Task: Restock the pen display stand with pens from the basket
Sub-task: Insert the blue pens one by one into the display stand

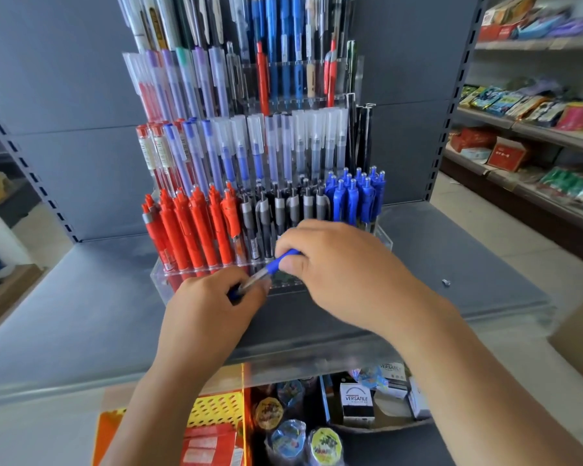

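Blue plastic with a clear section toward its lower end, the pen (278, 263) is being held at the centre of the frame, slanting from lower left to upper right, just in front of the clear acrylic display stand (160, 280). Its lower end is being pinched by the left hand (212, 307) and its upper end is being gripped by the right hand (344, 264), fingers curled round the barrel; the two hands are close together on the one pen.

Behind them, the stand's front row is being shown as nearly full: red pens (189, 223) at centre left, grey-black pens (283, 206) in the middle, blue pens (354, 196) at centre right. The restocking is being judged well along, with this pen not yet slotted, and the blue group looks its likely place.

Below the grey shelf (81, 314), at the bottom of the frame, a yellow perforated basket (216, 406) is being partly hidden by the forearms; whether pens remain in it cannot be told.
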A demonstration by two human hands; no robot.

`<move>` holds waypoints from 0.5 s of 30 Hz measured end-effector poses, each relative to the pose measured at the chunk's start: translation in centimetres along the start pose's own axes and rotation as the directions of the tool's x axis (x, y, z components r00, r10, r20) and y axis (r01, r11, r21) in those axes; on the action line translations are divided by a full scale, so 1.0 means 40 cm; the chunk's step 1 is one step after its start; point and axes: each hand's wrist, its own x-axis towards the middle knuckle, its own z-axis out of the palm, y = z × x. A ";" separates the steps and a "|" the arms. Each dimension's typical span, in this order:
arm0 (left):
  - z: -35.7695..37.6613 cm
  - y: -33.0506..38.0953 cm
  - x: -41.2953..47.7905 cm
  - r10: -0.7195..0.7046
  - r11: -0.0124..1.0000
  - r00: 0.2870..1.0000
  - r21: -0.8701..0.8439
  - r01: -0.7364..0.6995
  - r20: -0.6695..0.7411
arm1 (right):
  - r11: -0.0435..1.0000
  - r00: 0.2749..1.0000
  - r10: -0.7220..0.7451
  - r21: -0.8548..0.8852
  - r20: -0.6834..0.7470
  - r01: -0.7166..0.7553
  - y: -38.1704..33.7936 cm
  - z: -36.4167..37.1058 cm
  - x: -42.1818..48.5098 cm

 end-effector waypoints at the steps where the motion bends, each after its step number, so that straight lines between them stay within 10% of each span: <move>1: 0.000 0.000 0.000 -0.006 1.000 1.000 0.005 0.006 -0.003 | 1.000 1.000 0.026 -0.008 -0.012 -0.026 0.008 -0.018 -0.002; 15: 0.003 -0.001 0.000 0.087 0.994 0.996 0.072 -0.085 -0.023 | 0.948 0.992 -0.113 -0.296 0.047 0.122 -0.075 0.035 -0.016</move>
